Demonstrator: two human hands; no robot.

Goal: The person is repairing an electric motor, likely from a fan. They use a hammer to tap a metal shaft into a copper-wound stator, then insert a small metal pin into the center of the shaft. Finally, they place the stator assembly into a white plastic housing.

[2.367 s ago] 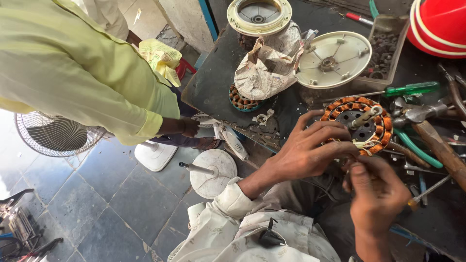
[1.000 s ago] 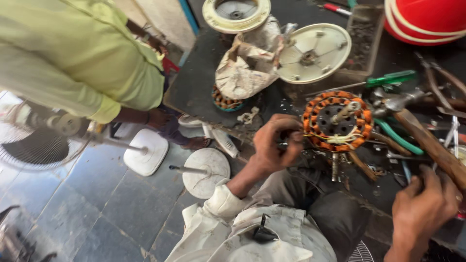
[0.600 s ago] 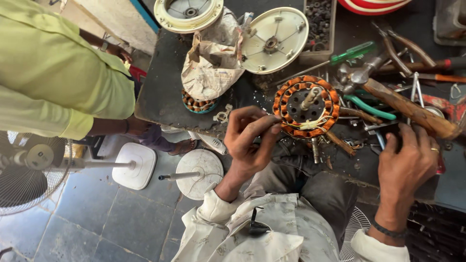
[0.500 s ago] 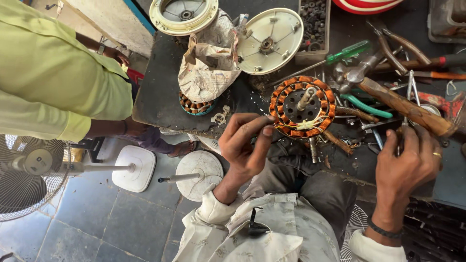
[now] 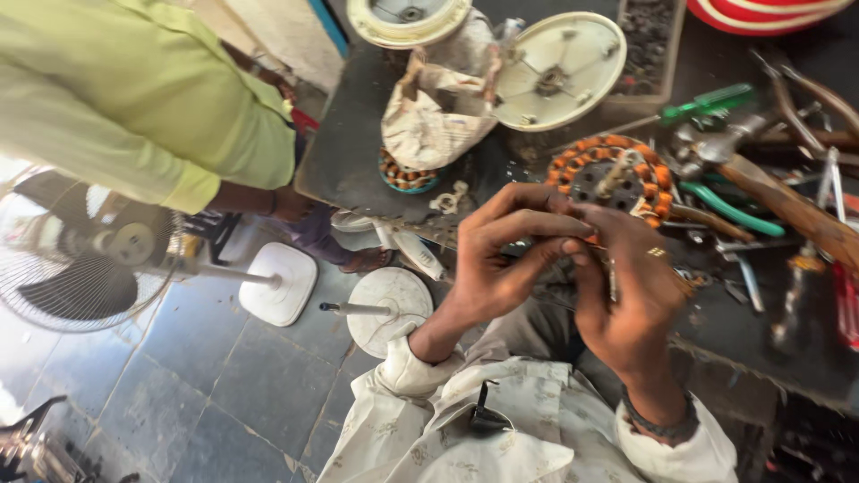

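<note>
My left hand (image 5: 501,255) and my right hand (image 5: 631,291) meet fingertip to fingertip just in front of a round motor stator with orange windings (image 5: 617,174) lying on the dark bench (image 5: 358,170). The left fingers pinch a thin wire that runs toward the stator. My right fingers are closed on a small thin metal piece; what it is I cannot tell. A ring shows on a right finger.
Another person in a yellow-green shirt (image 5: 134,98) leans in at left. On the bench: two white round fan covers (image 5: 559,67), a crumpled bag (image 5: 434,116), a smaller winding (image 5: 407,174), a green screwdriver (image 5: 707,98), green-handled pliers (image 5: 729,210), a hammer (image 5: 787,210). Fan bases (image 5: 389,300) and a fan grille (image 5: 80,268) stand on the floor.
My right hand has come back from the tools at the right and joined the left hand in front of the stator. The view has shifted.
</note>
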